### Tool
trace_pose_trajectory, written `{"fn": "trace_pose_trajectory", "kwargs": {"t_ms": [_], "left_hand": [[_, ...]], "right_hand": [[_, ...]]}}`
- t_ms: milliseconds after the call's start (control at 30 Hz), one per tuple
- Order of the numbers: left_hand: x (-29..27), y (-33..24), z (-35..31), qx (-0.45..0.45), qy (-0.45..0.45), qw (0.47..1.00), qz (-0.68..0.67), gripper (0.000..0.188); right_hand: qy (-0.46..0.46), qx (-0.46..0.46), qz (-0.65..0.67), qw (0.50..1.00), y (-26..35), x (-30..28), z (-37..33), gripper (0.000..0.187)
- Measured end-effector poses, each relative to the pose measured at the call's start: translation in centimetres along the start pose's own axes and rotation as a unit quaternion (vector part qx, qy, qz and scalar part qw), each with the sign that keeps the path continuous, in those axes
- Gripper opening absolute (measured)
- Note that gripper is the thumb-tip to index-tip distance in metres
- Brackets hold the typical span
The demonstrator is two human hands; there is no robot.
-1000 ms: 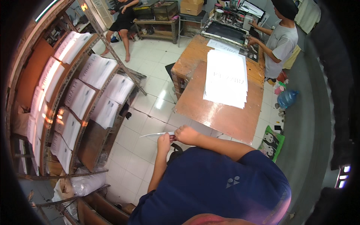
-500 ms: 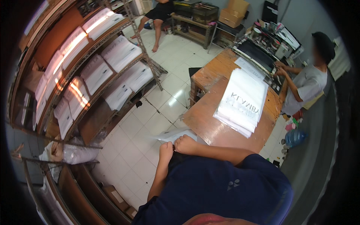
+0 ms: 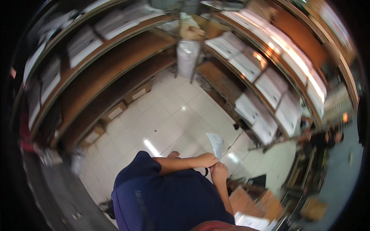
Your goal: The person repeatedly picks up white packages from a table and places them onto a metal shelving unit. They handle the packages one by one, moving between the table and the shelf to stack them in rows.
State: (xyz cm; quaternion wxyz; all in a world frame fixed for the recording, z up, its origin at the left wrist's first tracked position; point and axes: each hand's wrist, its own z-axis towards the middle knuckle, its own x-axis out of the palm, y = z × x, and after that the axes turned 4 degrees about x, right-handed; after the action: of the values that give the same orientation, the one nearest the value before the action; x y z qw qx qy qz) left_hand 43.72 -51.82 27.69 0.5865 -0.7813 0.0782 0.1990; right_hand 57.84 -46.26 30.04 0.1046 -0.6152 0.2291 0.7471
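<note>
My left hand and my right hand are close together in front of my body, fingers closed. Between them they grip one end of a thin white sheet; I cannot tell whether it is paper or plastic. Its free part stands out beyond my fingers over the tiled floor, narrow and folded, with a small faint mark on it. The fingertips are partly hidden. A dark band shows just below my left hand.
Shelves with white stacks curve along the right, with more shelving at the left. A clear-wrapped bundle stands in the corner between them. Cartons sit under the left shelves. A brown table with white sheets is at lower right.
My view and body have turned left, away from the table, toward the shelf corner. The table and its stack moved to the lower right edge. Both hands still hold the white sheet.
</note>
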Motion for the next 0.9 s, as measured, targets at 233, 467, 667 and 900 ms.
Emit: {"fn": "trace_pose_trajectory", "kwargs": {"t_ms": [233,467,667,900], "left_hand": [[-11.7,5.1,0.3,-0.029,-0.112,0.99,-0.075,0.045],[-19.9,10.5,-1.0,-0.073,-0.151,0.984,-0.052,0.042],[-24.6,10.3,-2.2,-0.1,-0.161,0.977,-0.1,0.04],[-26.2,14.5,0.9,-0.022,-0.143,0.989,-0.002,0.045]], "right_hand": [[-0.025,-0.089,-0.058,0.994,5.4,3.3,10.8,0.015],[-0.004,-0.174,-0.027,0.984,11.6,5.9,18.4,0.016],[-0.006,-0.173,-0.019,0.985,13.5,7.5,21.1,0.013],[0.012,-0.156,0.067,0.985,11.5,7.9,21.3,0.015]]}}
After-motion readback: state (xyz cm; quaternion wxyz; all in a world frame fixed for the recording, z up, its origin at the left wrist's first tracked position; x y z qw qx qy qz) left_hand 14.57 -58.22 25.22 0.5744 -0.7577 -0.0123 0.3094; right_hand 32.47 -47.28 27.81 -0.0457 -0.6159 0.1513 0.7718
